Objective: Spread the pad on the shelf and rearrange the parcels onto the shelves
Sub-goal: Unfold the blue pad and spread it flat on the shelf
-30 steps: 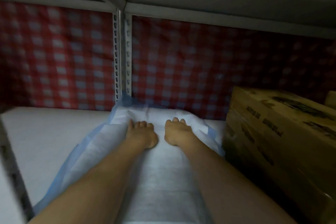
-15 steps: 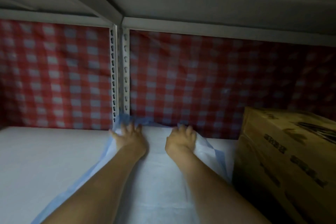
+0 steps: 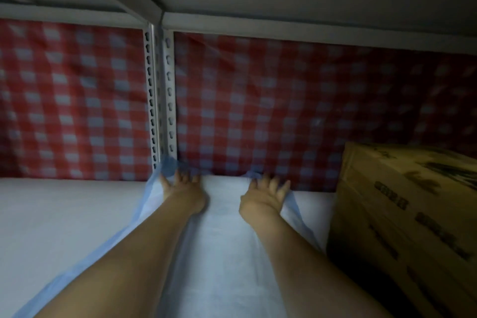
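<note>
My hands, left and right, fingers spread, have pushed the pad back to the curtain; spreading nearly done.

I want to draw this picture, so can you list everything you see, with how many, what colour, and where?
pad: one, white with blue edges, lying on the shelf in the middle, reaching the back
shelf: one, white, along the bottom
cloth: one, red and white checks, across the back
post: one, grey with holes, upright at the back
box: one, brown cardboard, right of the pad
hands: two, bare, left and right flat on the pad's far end
</note>
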`<state>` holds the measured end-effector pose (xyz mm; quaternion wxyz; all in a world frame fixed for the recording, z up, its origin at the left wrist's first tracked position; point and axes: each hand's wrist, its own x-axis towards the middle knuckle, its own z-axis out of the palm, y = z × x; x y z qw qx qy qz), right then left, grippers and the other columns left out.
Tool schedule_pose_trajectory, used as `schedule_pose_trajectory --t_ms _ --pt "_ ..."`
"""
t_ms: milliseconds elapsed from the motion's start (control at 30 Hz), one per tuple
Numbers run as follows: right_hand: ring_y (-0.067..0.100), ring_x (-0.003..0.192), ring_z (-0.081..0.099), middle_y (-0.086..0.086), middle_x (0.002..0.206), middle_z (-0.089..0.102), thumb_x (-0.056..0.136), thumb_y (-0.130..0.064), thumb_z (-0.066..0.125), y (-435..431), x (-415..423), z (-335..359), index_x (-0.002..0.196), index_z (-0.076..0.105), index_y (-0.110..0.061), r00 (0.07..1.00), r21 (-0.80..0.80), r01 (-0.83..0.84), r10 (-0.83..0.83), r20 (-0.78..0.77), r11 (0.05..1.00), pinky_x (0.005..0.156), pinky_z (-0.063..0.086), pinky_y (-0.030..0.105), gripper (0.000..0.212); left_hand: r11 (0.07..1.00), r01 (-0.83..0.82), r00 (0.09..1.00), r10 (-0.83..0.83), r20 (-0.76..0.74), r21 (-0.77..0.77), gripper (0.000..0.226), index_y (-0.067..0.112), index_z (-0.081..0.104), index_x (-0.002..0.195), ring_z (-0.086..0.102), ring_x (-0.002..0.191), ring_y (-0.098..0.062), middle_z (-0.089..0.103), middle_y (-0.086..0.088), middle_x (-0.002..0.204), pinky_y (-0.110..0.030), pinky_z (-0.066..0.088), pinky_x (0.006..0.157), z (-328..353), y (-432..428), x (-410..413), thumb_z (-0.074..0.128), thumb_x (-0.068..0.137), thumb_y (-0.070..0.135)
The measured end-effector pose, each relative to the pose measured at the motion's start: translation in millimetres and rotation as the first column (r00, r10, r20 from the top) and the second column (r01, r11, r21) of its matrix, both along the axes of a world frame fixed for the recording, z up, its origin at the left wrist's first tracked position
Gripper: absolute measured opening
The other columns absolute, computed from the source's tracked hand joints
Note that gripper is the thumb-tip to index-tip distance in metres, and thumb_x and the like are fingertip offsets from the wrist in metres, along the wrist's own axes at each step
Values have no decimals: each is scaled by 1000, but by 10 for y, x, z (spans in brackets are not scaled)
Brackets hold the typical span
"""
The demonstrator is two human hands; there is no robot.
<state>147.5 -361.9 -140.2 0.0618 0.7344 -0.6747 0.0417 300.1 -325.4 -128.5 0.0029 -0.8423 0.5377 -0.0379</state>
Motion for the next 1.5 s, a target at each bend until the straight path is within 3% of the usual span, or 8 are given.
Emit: schedule_pose_trajectory --t_ms 300,500,833,933,1133,1300,1400,1500 --pt "39 144 16 13 158 23 101 -50 23 674 -47 65 151 29 -20 983 263 -178 182 11 948 119 3 56 59 987 -138 990 138 -1 77 64 25 -1 157 -15 149 -36 -15 -11 163 -67 -6 113 7 919 -328 28 100 33" --pt "32 146 25 7 161 24 95 -66 28 1449 -253 234 154 24 -19 947 425 -290 321 -2 858 118 20 50 76 957 -284 921 291 -257 68 73 23 13 155 17 143 -40 12 -12 159 -65 17 113 79 1744 -520 48 92 28" --pt "20 145 29 -3 160 27 93 -68 35 2968 -569 405 154 28 -23 882 460 -469 428 198 754 118 22 35 76 915 -263 881 99 -462 -307 50 9 34 142 16 142 -41 16 -23 154 -50 19 117 7 3109 -916 43 99 32" --pt "19 145 29 -7 160 27 84 -74 44 3191 -749 377 153 26 -30 867 448 -492 466 176 746 118 23 37 84 812 -377 727 -39 -686 -446 54 10 23 149 21 143 -38 -1 -20 160 -44 29 111 -42 3402 -1115 42 102 29" --pt "30 145 17 7 156 25 92 -56 49 3339 -1220 160 151 26 -27 946 217 -311 324 -26 925 115 21 54 70 597 -703 393 -127 -911 -387 58 9 22 154 32 140 -38 30 -21 155 -48 27 112 -275 3547 -1124 35 104 35" --pt "32 148 -5 10 160 6 97 -38 51 3361 -1301 -108 149 27 -24 947 55 -283 270 172 958 117 25 47 59 465 -742 391 -285 -875 -483 48 7 36 149 41 137 -35 41 -16 151 -38 30 112 -331 3514 -1071 36 103 22" --pt "35 145 7 9 156 15 99 -23 49 3334 -1312 -200 146 32 -24 950 -35 -245 247 192 969 113 30 44 50 532 -727 391 -198 -899 -434 50 10 28 151 41 135 -38 37 -18 152 -41 32 110 -313 3465 -1075 37 103 21" --pt "35 135 23 6 154 20 98 -19 48 3323 -1333 -198 145 32 -25 944 -43 -246 250 214 968 109 33 39 50 604 -653 531 -64 -845 -456 55 10 18 154 39 135 -40 31 -25 152 -45 31 109 -302 3462 -1154 37 104 25"
